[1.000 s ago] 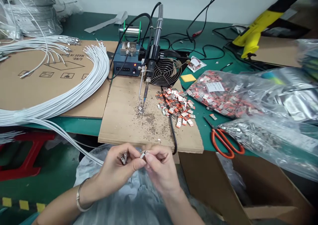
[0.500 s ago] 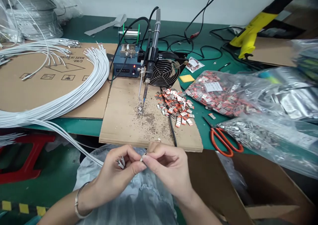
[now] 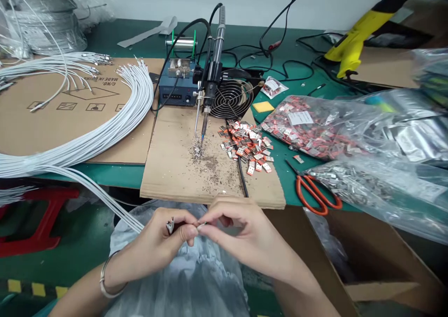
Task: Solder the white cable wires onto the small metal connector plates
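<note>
Holds both hands close together just in front of the near edge of the flat brown cardboard mat (image 3: pixel 182 177), above blue-grey cloth (image 3: pixel 189 279). Pinches a small pale piece (image 3: pixel 202 224) with the left hand (image 3: pixel 159 237), thumb and forefinger clamped on it, while gripping short whitish cable ends with bare tips (image 3: pixel 170 226) behind the curled forefinger. Clamps the same small piece from the other side with the right hand (image 3: pixel 241 230), thumb against forefinger. Cannot quite tell, with so much covered by fingertips, but perhaps pinches a cable end there.

Has thin white cables (image 3: pixel 105 198) running up to the left wrist from the left of the mat, and a thick curved bundle of white cables (image 3: pixel 115 128) farther left, on a printed cardboard sheet (image 3: pixel 35 135). Faces a black-and-grey soldering iron (image 3: pixel 217 51) pointing down over the mat, tip near silvery crumbs (image 3: pixel 196 152), with a blue control box (image 3: pixel 171 93) and a round black fan (image 3: pixel 229 100) at the mat's far end. Has a loose heap of orange-and-silver USB plugs (image 3: pixel 254 144) on the mat's right side, and orange-handled scissors (image 3: pixel 315 196) just right of the mat.
</note>
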The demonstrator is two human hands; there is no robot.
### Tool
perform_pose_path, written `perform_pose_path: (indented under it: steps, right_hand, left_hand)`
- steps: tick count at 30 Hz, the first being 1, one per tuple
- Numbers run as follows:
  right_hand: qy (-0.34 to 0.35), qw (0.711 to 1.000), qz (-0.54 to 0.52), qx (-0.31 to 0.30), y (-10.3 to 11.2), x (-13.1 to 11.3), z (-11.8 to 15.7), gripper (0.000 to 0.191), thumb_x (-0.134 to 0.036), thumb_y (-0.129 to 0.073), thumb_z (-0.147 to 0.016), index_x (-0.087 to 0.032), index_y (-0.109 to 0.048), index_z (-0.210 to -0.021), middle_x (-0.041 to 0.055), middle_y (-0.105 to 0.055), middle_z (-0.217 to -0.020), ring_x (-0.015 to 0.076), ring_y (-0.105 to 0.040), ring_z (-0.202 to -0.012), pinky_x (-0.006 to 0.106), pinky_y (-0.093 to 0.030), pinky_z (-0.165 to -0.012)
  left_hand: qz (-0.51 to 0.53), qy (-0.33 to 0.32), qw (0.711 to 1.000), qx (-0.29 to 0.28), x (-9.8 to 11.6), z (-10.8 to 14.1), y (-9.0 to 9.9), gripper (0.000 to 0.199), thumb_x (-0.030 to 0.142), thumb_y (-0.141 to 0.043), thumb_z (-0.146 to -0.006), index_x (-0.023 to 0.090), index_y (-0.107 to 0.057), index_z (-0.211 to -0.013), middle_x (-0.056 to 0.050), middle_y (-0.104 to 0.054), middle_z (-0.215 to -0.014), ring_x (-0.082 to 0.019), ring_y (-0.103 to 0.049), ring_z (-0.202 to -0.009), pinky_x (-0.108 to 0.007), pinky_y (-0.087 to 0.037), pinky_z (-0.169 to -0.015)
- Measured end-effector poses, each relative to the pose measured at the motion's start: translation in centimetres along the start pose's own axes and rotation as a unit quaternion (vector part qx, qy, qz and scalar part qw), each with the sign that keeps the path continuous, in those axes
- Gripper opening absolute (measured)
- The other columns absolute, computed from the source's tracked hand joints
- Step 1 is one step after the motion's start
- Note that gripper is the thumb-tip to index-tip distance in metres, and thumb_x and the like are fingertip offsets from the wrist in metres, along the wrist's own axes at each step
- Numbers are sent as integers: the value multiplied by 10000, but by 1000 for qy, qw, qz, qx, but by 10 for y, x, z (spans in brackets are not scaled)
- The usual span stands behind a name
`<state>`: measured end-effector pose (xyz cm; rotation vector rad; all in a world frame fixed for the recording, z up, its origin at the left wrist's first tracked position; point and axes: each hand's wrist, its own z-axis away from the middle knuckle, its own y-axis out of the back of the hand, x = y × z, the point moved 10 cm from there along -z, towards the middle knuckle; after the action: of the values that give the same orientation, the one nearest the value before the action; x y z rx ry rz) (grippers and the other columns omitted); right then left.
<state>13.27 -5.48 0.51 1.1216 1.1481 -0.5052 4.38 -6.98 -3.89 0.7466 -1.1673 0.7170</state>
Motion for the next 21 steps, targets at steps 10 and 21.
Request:
perform_pose_path:
  steps: [10, 21]
  right_hand:
    - [37, 934, -336, 112, -8, 17, -7, 140, -193, -707, -668, -179, -618, -561, -15, -544, -497, 90, -471, -438, 214, -324, -409]
    - [50, 949, -252, 182, 20, 27, 0, 131, -189, -729, -656, -231, -701, -776, -5, -568, -631, 110, -472, -566, 231, -360, -508]
  left_hand:
    - [69, -13, 997, -4, 4, -5, 0, 336, 403, -512, -828, 122, -593, -663, -21, -598, -576, -84, -388, -509, -208, -293, -495]
    - [136, 5, 990, 43, -1, -5, 14, 279, 380, -631, -746, 124, -570, -654, 35, -423, -533, -76, -323, -517, -213, -247, -482]
